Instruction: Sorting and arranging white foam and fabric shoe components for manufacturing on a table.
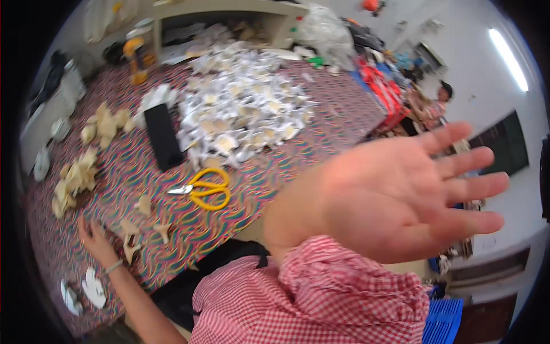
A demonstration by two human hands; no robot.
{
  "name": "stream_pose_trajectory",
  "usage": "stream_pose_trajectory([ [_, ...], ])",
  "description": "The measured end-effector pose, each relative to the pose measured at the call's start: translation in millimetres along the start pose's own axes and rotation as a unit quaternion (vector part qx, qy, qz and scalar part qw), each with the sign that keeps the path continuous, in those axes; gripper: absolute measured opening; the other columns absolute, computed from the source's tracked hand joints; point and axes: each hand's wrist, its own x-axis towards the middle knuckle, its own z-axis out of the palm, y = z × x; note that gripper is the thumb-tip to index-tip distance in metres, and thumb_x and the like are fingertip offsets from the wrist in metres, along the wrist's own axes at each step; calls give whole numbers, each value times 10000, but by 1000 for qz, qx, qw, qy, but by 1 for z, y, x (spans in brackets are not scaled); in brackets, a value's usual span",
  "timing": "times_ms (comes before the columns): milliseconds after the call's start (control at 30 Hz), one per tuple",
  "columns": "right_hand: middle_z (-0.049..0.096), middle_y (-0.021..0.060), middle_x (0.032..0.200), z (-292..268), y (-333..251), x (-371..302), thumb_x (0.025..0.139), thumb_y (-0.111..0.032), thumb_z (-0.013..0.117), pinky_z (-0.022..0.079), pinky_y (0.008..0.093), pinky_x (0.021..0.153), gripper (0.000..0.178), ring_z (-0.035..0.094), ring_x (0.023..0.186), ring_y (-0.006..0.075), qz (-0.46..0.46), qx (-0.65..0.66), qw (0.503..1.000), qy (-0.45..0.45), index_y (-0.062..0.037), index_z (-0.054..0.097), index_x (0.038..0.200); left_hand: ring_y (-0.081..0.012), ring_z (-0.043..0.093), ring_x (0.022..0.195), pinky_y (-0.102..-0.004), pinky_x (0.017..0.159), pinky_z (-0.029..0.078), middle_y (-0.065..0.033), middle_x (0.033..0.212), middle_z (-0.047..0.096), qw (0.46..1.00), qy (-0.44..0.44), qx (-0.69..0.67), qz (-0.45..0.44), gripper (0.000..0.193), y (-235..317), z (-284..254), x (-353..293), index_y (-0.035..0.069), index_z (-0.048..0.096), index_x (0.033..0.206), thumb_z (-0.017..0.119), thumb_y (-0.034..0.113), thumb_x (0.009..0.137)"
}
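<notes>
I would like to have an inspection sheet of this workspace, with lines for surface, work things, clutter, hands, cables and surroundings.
Surface: multicoloured wavy-patterned tablecloth.
Work things: loose cream pieces near the left hand; cream pile beyond its fingertips; yellow-handled scissors; large white-and-cream heap farther back.
Clutter: black phone beside the heap.
Hands: left low at the table, contact unclear; right hand raised, fingers spread, palm empty.
Cables: nothing seen.
Surroundings: another person in the background; lit tube lamp on the wall.
</notes>
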Motion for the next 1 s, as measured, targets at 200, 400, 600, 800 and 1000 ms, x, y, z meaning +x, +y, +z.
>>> stream_pose_trajectory([
  [200,232,88,1527,16,6,-22,974,-392,415,122,520,1165,547,207,1395,291,-11,1,1000,-30,-148,282,1445,-214,594,1121,-337,982,428,-124,1203,640,978,8,-182,-104,312,45,25,3,19,623,1193,587,125,902],
  [400,442,102,1413,74,-24,-71,970,-346,413,235,598,1104,435,444,1269,327,181,158,970,-24,-177,408,1371,-287,544,1085,-477,1008,313,-92,1022,640,986,131,97,27,203,20,-23,35,101,661,1045,548,223,929],
  [600,447,146,1402,94,-27,-94,991,-325,341,317,562,1053,452,482,1232,331,138,229,964,-6,-156,361,1410,-271,545,1097,-536,1058,251,-67,1089,615,979,176,83,53,176,30,-9,30,108,649,1050,564,180,915],
  [800,484,169,1306,162,1,-131,952,-180,413,400,521,1008,387,495,1196,326,173,238,951,-95,-84,406,1327,-295,546,1098,-487,1015,345,-105,1104,603,970,201,64,125,226,46,-29,28,92,640,1066,619,48,845],
  [1000,368,222,1476,245,-22,-325,783,-463,730,296,392,1114,898,394,1345,323,224,186,633,-718,2,334,1442,-327,560,1084,-396,938,450,-154,1146,587,986,117,-74,94,322,59,-26,23,32,601,1149,579,-42,836],
])
